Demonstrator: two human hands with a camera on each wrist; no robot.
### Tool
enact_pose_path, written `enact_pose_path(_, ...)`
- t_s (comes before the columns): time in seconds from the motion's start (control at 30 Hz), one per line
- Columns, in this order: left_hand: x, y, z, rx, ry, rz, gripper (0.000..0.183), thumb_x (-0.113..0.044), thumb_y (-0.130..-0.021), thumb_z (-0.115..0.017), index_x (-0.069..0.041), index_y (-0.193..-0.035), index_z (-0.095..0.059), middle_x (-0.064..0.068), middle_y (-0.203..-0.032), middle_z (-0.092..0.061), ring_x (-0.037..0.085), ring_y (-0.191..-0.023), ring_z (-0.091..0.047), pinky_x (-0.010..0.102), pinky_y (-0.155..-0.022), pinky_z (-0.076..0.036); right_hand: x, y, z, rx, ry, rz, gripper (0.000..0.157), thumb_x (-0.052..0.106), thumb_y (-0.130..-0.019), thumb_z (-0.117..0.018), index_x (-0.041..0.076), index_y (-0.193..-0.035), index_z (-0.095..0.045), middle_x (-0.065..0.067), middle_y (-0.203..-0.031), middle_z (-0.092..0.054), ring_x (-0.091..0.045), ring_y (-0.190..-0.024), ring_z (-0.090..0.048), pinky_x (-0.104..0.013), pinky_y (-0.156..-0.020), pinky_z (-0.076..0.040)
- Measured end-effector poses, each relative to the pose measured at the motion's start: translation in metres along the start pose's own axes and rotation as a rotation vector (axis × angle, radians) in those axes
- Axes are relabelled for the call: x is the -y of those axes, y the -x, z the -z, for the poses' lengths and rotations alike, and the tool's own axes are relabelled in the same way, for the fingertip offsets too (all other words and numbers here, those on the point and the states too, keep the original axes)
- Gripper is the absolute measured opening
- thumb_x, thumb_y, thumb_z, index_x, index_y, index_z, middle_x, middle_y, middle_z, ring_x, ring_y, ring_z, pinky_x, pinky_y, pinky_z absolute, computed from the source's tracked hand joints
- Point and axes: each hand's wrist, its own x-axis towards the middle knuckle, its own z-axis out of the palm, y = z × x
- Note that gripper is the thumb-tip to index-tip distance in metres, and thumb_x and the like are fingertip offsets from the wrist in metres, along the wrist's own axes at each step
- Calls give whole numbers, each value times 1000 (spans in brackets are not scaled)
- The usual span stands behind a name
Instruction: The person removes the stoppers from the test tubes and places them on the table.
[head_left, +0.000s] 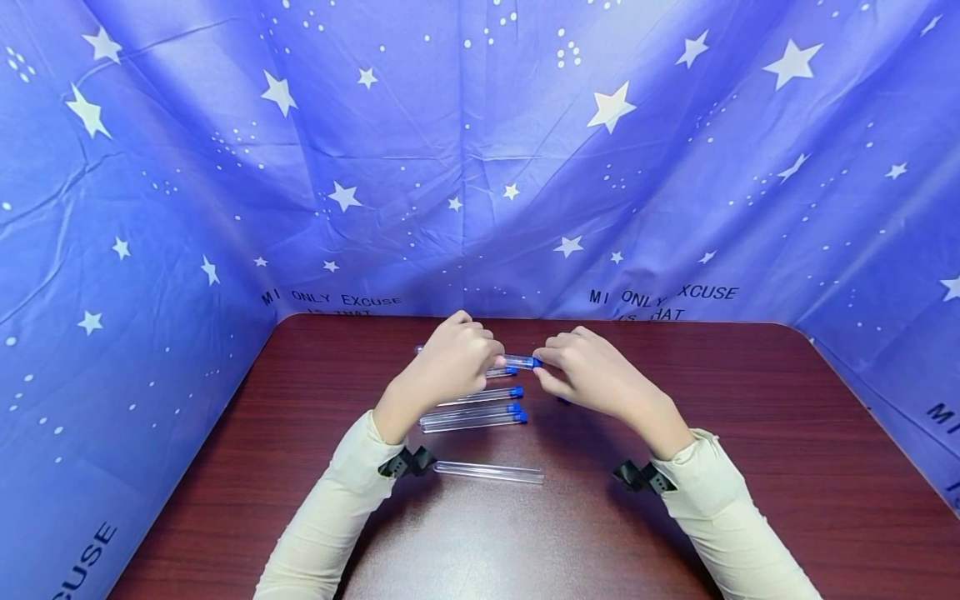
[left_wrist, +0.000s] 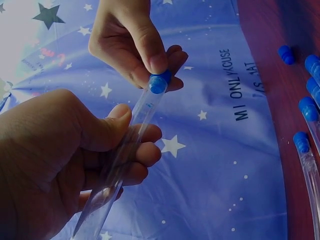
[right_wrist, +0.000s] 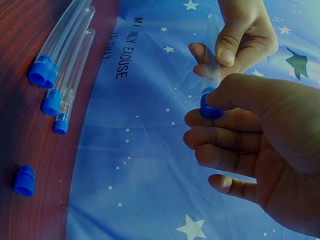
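Observation:
Between the two hands is a clear test tube, lifted off the table, with a blue cap at its right end. My left hand grips the tube's body between thumb and curled fingers. At the capped end, the right hand pinches the blue cap between thumb and index finger; its other fingers are bent loosely below in the right wrist view. The cap sits in the tube's mouth; how deep is hard to tell.
Several capped tubes lie side by side under and near the left hand. Closer to me lies an uncapped tube. A loose blue cap rests on the dark red table. Star-patterned blue cloth hangs behind.

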Motion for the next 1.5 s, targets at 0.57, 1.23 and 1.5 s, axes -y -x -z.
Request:
enact_pose_path(0.57,0,0,1,18,-6,7,19,-23,-94,-70,-15,-77,-74,-5,-66,-65,13,-69,-66,32,-81,-47,1,0,0,-6,7,10,11,15,-90,-67,11,-80,-65,4,-66,-47,-14,-64,-49,-38,-73,-48)
enact_pose_path(1.23,0,1,2,25,-3,17,19,-22,-94,-70,-15,-77,-74,-4,-68,-68,14,-71,-69,33,-81,-48,2,0,-3,-52,39,37,9,15,-87,-69,10,-80,-66,2,-66,-50,-17,-64,-52,-38,-72,-48)
enact_pose_path(1.5,1,0,1,30,0,20,18,-22,-94,-69,-15,-78,-75,-5,-69,-69,13,-71,-69,33,-81,-48,2,-1,-3,-59,40,39,11,15,-87,-69,11,-78,-64,2,-66,-50,-17,-65,-53,-38,-71,-48)
